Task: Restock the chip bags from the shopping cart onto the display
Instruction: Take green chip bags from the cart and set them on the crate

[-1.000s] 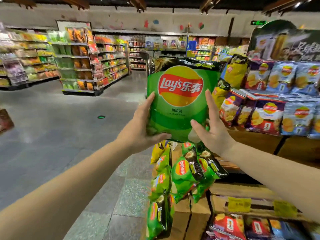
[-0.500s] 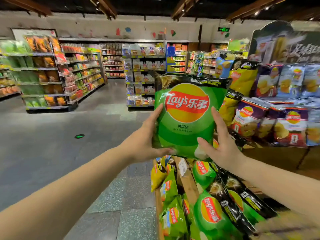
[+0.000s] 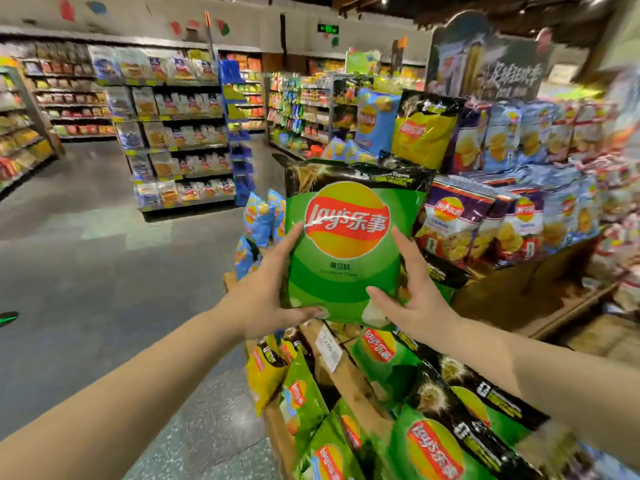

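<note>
Since the earlier frames the view has swung right and closer to the display; the green bag sits lower in the frame, and more of the purple and blue stock shows at right.

Green chip bag (image 3: 349, 244): held upright at frame centre, front panel facing the camera, logo reading level. Long axis vertical, dark sealed top edge up, bottom seam down. It is in the air, in front of the wooden display (image 3: 346, 372), above the green bags (image 3: 433, 441) lying on the lower tier at lower right.

Left hand (image 3: 268, 292): fingers curled round the bag's lower left edge, thumb across the bottom front. Gripping.

Right hand (image 3: 412, 296): thumb pressed on the lower right front, fingers (image 3: 403, 244) running up the right edge and behind. Gripping as well.

Both hands hold near the bottom corners, so the bag stands above the fingers. Neither hand is clearly nearer the stock.

Judgement: matching green stock lies below and toward the lower right of the frame; purple bags (image 3: 460, 220) are right of the held bag. Placement likely means lowering and tipping the top back. Shopping cart not in view.
</note>
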`<state>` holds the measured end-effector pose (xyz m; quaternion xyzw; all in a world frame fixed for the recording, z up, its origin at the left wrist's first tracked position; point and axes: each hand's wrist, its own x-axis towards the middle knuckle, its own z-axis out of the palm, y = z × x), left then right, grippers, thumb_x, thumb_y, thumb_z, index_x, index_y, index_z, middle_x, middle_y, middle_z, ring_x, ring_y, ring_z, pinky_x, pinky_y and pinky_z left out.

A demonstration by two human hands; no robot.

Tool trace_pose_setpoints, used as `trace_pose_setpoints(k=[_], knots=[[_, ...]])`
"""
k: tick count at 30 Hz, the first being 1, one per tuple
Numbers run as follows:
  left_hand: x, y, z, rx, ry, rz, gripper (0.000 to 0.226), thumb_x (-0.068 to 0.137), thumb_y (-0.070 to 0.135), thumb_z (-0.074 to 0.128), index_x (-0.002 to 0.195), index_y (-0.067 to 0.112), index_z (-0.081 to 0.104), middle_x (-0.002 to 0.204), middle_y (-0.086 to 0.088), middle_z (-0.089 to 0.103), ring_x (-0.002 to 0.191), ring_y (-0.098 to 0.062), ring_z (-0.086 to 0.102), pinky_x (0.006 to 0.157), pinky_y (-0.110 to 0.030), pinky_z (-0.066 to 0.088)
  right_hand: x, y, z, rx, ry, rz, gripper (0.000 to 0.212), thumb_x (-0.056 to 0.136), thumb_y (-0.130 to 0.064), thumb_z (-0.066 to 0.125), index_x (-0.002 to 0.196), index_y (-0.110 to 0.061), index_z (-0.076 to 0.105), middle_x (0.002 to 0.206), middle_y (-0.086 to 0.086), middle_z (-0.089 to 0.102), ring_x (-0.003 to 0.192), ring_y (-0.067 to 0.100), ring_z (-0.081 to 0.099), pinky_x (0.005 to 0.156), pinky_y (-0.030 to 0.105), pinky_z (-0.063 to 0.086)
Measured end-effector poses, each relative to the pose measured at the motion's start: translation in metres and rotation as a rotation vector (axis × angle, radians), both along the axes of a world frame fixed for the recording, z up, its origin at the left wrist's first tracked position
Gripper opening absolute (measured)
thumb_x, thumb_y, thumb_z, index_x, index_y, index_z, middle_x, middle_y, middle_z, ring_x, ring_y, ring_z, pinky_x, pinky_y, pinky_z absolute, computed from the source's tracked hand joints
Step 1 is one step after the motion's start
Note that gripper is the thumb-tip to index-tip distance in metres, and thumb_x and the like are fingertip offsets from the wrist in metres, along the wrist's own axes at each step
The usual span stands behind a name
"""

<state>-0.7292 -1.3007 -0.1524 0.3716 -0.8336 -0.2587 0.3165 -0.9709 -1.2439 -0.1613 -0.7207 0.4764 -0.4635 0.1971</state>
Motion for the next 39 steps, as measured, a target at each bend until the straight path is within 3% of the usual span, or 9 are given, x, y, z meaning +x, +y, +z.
trace_pose_setpoints(k=[3, 6, 10, 13, 18, 23, 29, 35, 39], knots=[[-0.007, -0.036, -0.025, -0.015, -0.006, -0.099, 0.111, 0.058, 0.062, 0.071, 0.13, 0.07, -0.012, 0.151, 0.02, 0.022, 0.136, -0.002, 0.032, 0.109, -0.031, 0.035, 0.004, -0.009, -0.018, 0.074, -0.066, -0.11, 0.088, 0.083, -0.032, 0.067, 0.129, -0.074, 0.006, 0.153, -0.013, 0.015, 0.143, 0.012, 0.02, 0.113, 0.047, 0.032], [-0.015, -0.072, -0.047, -0.038, -0.023, -0.202, 0.115, 0.062, 0.056, 0.077, 0.128, 0.069, -0.016, 0.141, 0.032, 0.012, 0.134, 0.006, 0.023, 0.106, -0.021, 0.03, 0.013, -0.019, -0.036, 0.031, -0.062, -0.257, 0.09, 0.08, -0.029, 0.065, 0.132, -0.071, 0.004, 0.15, -0.018, 0.016, 0.14, 0.006, 0.026, 0.111, 0.046, 0.035], [-0.025, -0.127, -0.066, 0.025, -0.041, -0.352, 0.114, 0.053, 0.079, 0.067, 0.123, 0.073, -0.022, 0.15, 0.016, 0.019, 0.137, -0.008, 0.031, 0.107, -0.038, 0.038, 0.038, -0.038, -0.044, 0.09, -0.131, -0.447, 0.083, 0.077, -0.043, 0.06, 0.128, -0.075, 0.002, 0.15, -0.018, 0.017, 0.141, 0.011, 0.025, 0.113, 0.048, 0.031], [-0.028, -0.155, -0.075, 0.047, -0.046, -0.461, 0.113, 0.053, 0.071, 0.069, 0.121, 0.075, -0.021, 0.148, 0.014, 0.023, 0.132, -0.01, 0.037, 0.103, -0.036, 0.042, 0.054, -0.046, -0.054, 0.12, -0.151, -0.569, 0.085, 0.079, -0.042, 0.06, 0.133, -0.07, 0.002, 0.154, -0.004, 0.02, 0.141, 0.017, 0.029, 0.11, 0.052, 0.035], [-0.038, -0.183, -0.1, 0.158, -0.044, -0.7, 0.117, 0.067, 0.049, 0.079, 0.126, 0.069, -0.019, 0.144, 0.017, 0.019, 0.132, -0.006, 0.036, 0.095, -0.013, 0.043, 0.076, -0.05, -0.072, 0.197, -0.146, -0.807, 0.089, 0.08, -0.037, 0.063, 0.125, -0.078, -0.001, 0.147, -0.029, 0.014, 0.139, -0.002, 0.023, 0.116, 0.034, 0.028], [-0.047, -0.196, -0.142, 0.162, -0.18, -0.839, 0.11, 0.075, 0.06, 0.065, 0.123, 0.064, -0.035, 0.149, 0.01, 0.018, 0.128, -0.011, 0.043, 0.095, -0.019, 0.042, 0.098, -0.047, -0.113, 0.337, -0.186, -1.019, 0.099, 0.083, -0.024, 0.066, 0.125, -0.073, -0.008, 0.137, -0.021, 0.03, 0.13, 0.007, 0.036, 0.108, 0.038, 0.039], [-0.057, -0.203, -0.2, 0.353, -0.314, -0.931, 0.117, 0.059, 0.069, 0.064, 0.123, 0.065, -0.034, 0.154, 0.002, 0.016, 0.136, -0.022, 0.035, 0.107, -0.042, 0.04, 0.121, -0.051, -0.166, 0.492, -0.342, -1.13, 0.095, 0.087, -0.012, 0.066, 0.128, -0.06, -0.006, 0.12, -0.04, 0.019, 0.113, -0.005, 0.042, 0.082, 0.005, 0.043], [-0.067, -0.203, -0.225, 0.288, -0.442, -0.948, 0.123, 0.074, 0.042, 0.076, 0.118, 0.053, -0.039, 0.157, 0.004, 0.002, 0.139, -0.019, 0.028, 0.112, -0.035, 0.032, 0.126, -0.061, -0.201, 0.643, -0.398, -1.257, 0.104, 0.083, -0.024, 0.069, 0.115, -0.08, -0.013, 0.148, -0.008, 0.028, 0.134, 0.014, 0.037, 0.106, 0.039, 0.043], [-0.078, -0.202, -0.239, 0.338, -0.478, -0.951, 0.128, 0.071, 0.038, 0.08, 0.135, 0.043, -0.03, 0.155, 0.006, 0.009, 0.139, -0.017, 0.026, 0.114, -0.034, 0.029, 0.12, -0.063, -0.215, 0.718, -0.313, -1.288, 0.106, 0.078, -0.034, 0.069, 0.119, -0.077, -0.019, 0.156, 0.0, 0.018, 0.139, 0.018, 0.031, 0.11, 0.041, 0.037]])
